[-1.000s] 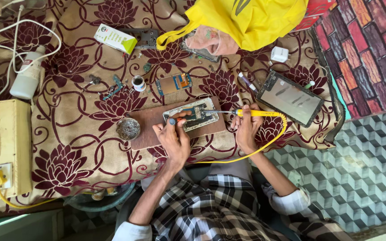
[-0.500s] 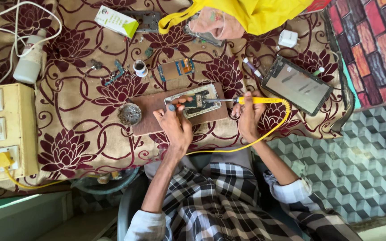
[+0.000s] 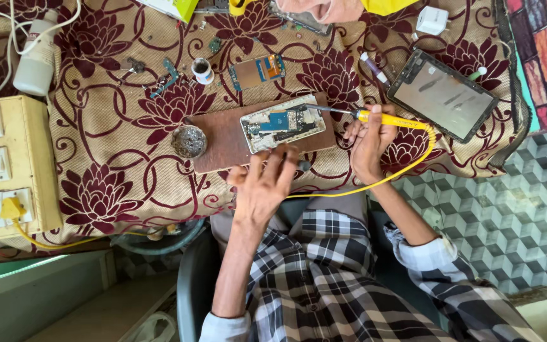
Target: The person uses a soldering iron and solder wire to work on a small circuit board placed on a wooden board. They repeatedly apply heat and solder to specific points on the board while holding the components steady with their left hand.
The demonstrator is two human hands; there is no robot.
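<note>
Floral tablecloth (image 3: 96, 190), seemingly tiled floor (image 3: 527, 209)

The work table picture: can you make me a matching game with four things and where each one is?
Things:
1. soldering iron
2. opened phone
3. white bottle
4. tablet

Places:
A. far left, above the switch box
B. on the brown board
C. in the right hand
D. right end of the flowered cloth

Pairs: 1-C, 2-B, 3-A, 4-D
</note>
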